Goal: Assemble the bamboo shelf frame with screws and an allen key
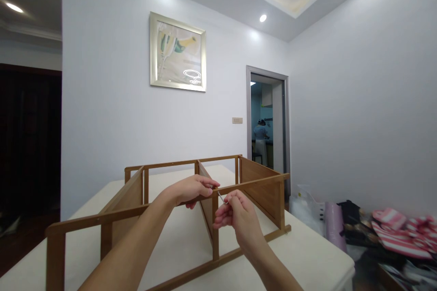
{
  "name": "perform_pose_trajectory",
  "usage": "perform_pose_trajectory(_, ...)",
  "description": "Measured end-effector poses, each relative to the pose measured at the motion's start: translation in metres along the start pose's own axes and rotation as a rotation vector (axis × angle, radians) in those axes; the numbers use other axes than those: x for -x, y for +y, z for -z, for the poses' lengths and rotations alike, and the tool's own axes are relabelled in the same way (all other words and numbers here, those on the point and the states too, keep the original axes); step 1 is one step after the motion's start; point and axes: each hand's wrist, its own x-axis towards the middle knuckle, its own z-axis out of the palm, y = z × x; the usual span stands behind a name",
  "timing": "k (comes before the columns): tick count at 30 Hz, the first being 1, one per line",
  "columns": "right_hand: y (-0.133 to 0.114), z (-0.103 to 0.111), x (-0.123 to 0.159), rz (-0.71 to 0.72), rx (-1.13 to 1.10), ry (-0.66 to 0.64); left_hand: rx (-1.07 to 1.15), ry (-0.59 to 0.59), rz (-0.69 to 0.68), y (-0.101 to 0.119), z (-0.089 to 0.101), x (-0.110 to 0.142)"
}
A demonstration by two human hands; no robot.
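Grip of right hand (235, 211) on thin metal tool (221, 198), left hand (196, 188) on wooden frame (191, 277)

From here I count one left hand (193, 190), one right hand (241, 218), one thin metal tool (221, 198), one wooden frame (85, 221) with three panels (262, 186), one table (310, 241), one framed picture (179, 54), four ceiling lights (262, 18) and one distant person (261, 138).

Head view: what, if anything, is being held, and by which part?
The right hand holds a thin metal rod by its lower end; the upper end reaches the brown wooden frame. Whether the left hand grips anything is unclear.
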Motion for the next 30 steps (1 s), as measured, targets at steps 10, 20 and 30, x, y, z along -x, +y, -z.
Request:
perform_pose_trajectory(10,0.020,0.006,0.006,0.256,0.181,0.031,-0.033,-0.002,0.004,0.000,0.000,-0.001)
perform_pose_trajectory(20,0.027,0.031,-0.003,1.167,0.937,0.086,-0.073,-0.003,0.004,0.001,-0.001,0.001)
perform_pose_trajectory(30,0.011,0.032,-0.002,1.295,1.221,0.053,-0.103,-0.020,0.028,-0.001,0.001,0.002)
